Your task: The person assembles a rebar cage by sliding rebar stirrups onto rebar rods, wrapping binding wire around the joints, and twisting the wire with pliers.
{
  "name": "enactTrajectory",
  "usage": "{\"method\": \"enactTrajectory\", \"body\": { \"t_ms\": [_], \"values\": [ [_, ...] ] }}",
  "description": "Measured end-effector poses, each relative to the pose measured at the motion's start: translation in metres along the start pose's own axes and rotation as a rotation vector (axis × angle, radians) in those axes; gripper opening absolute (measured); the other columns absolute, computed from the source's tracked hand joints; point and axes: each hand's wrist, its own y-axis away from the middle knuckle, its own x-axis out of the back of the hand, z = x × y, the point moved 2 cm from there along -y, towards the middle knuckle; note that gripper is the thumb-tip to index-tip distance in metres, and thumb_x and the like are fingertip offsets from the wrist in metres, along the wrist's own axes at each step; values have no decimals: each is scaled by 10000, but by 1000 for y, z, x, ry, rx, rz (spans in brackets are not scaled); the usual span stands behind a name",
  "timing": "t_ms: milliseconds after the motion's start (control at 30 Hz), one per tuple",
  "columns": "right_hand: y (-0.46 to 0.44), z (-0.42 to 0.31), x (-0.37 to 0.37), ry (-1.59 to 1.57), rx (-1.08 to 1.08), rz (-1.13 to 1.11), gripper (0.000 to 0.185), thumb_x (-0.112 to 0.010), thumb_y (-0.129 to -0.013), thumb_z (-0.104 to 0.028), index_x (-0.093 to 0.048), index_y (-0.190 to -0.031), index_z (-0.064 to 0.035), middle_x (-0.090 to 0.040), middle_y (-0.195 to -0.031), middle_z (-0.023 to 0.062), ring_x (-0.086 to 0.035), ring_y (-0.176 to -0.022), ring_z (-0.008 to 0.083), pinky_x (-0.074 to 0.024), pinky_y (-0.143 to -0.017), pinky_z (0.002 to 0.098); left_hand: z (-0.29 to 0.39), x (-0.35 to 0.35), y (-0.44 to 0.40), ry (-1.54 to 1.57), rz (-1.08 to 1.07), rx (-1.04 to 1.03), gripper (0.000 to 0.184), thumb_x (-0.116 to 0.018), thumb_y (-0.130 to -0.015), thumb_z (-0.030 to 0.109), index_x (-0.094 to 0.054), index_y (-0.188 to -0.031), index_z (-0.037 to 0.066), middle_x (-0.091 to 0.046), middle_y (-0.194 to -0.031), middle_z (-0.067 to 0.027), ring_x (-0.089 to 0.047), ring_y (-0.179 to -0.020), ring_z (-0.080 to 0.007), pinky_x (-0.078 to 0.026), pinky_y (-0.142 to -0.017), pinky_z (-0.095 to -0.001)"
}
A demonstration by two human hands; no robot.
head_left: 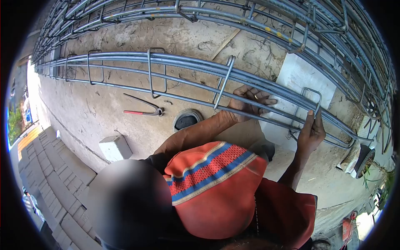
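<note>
A long cage of grey steel bars [187, 80] runs across the view, with square stirrups around it. My left hand [245, 102] is among the bars near the middle, its fingers curled about them and partly hidden behind them. At the right end, my right hand [311, 130] has its fingers closed on a stirrup [320, 100]. A pale sheet [287, 133] lies under that end of the cage.
Larger cages [266, 29] cross the top and right. Pincers with a red handle [139, 112], a round container [187, 118] and a pale block [115, 148] sit on the concrete floor [83, 104]. Red cloth [221, 204] and a blurred dark area fill the bottom.
</note>
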Motion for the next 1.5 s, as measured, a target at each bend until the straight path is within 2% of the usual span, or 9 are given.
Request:
{"method": "enactTrajectory", "body": {
  "t_ms": [167, 300, 433, 567, 800, 1100, 1300, 1400, 1500],
  "values": [
    [1, -7, 4, -51, -5, -40, 421, -583, -893, -130, -482, -1232, 98, -508, -602, 4, -363, -522, 32, -266, -469, 193, -11, 30, 32, -374, -14, 71, 445, -443, -917, 377, -558, -1145, 13, -616, -1067, -129, -613, -925, -248, -487, -820, -369],
    [-4, -32, 22, 194, 266, 222, 488, -629, -862, -303, -543, -1182, 56, -589, -782, 108, -599, -733, 187, -474, -579, 315, 4, 18, 101, -842, 73, 240, 465, -430, -928, 419, -608, -1078, 16, -649, -946, -123, -637, -827, -224, -506, -753, -342],
    [16, -84, 4, -232, 292, 350, 410, -598, -873, -285, -595, -1072, 73, -580, -773, 104, -579, -723, 209, -467, -597, 330, 21, 7, 179, -1193, 202, 276, 467, -432, -931, 424, -637, -1009, 11, -659, -849, -118, -640, -785, -206, -510, -721, -335],
    [51, -118, -50, -475, 579, -525, 287, -665, -779, -118, -620, -1015, 40, -571, -709, 73, -544, -603, 174, -447, -553, 295, 59, 30, 227, -1031, 581, -167, 451, -456, -932, 401, -642, -961, -9, -654, -757, -109, -640, -717, -188, -512, -668, -313],
    [130, -89, -121, -297, 549, -1390, 295, -686, -749, -71, -626, -1032, -15, -604, -704, 95, -591, -584, 157, -483, -546, 279, 152, 74, 338, -893, 1108, -1050, 313, -509, -915, 298, -629, -1000, 22, -642, -863, -83, -603, -751, -134, -469, -612, -267],
    [145, -31, -130, -146, -235, -1650, 334, -633, -841, -133, -576, -1136, 13, -604, -749, 24, -530, -602, 75, -438, -566, 227, 331, 184, 467, -1246, 1784, -1191, 482, -588, -831, 288, -500, -1272, 116, -500, -1250, -220, -476, -1159, -335, -376, -980, -394],
    [158, -9, -130, -207, -650, -1487, 424, -566, -893, -331, -582, -1124, 24, -606, -757, 39, -522, -582, 102, -420, -522, 244, 522, 181, 487, -1505, 1823, -1284, 590, -500, -857, 437, -396, -1358, 145, -440, -1295, -260, -311, -1268, -418, -234, -1056, -474],
    [175, -25, -137, -78, -773, -1350, 422, -567, -889, -331, -583, -1120, 22, -599, -753, 37, -519, -587, 102, -420, -525, 244, 583, 161, 479, -1882, 1938, -983, 558, -465, -875, 402, -352, -1386, 207, -396, -1303, -310, -465, -1083, -494, -412, -869, -526],
    [188, -34, -143, 1, -877, -1223, 421, -569, -885, -331, -583, -1116, 20, -591, -749, 34, -517, -591, 103, -421, -528, 244, 631, 173, 473, -2288, 1944, -1243, 479, -502, -845, 253, -451, -1305, 133, -536, -1109, -302, -583, -884, -446, -490, -684, -497]
  ]
}}
